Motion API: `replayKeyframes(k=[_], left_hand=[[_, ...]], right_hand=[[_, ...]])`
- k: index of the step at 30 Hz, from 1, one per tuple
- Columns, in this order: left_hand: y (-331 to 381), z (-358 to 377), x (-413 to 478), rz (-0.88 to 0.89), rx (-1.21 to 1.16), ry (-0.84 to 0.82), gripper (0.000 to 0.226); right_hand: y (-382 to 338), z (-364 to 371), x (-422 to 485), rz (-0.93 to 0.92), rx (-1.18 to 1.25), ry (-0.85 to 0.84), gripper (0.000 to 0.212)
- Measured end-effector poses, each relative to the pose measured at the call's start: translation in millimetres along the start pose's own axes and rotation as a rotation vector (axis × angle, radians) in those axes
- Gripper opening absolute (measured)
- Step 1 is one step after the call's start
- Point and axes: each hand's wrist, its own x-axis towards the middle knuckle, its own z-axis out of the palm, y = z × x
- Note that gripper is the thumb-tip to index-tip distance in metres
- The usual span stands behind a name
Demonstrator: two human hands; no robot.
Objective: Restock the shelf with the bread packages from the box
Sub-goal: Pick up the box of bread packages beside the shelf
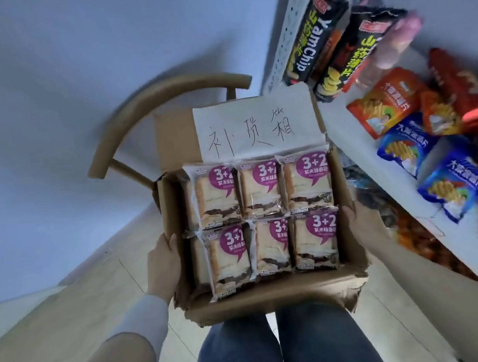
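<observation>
An open cardboard box [275,295] sits in front of me, held at both sides. My left hand [164,264] grips its left wall and my right hand [361,224] grips its right wall. Inside lie several bread packages [259,190] with purple "3+2" labels, laid flat in two rows of three. A white paper sheet [255,123] with handwritten characters is stuck on the box's raised far flap. The white shelf [352,129] stands to the right of the box.
A wooden chair [149,107] stands under and behind the box. The shelf holds black yam chip boxes [314,36], orange snack bags [385,102] and blue snack bags [451,186]. A lower shelf level holds more bags. My legs [283,348] are below the box.
</observation>
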Motion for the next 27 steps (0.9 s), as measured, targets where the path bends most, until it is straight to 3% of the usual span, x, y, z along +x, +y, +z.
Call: replayKeyframes(k=[13,27], left_hand=[[109,76,-86,0.495,0.307,-0.357,0.041],[242,302,-325,1.074,0.666,-0.664,0.041]], right_hand=[[214,9,-195,0.490,0.407,0.261,0.028],[442,58,-393,1.073,0.891,0.568,0.028]])
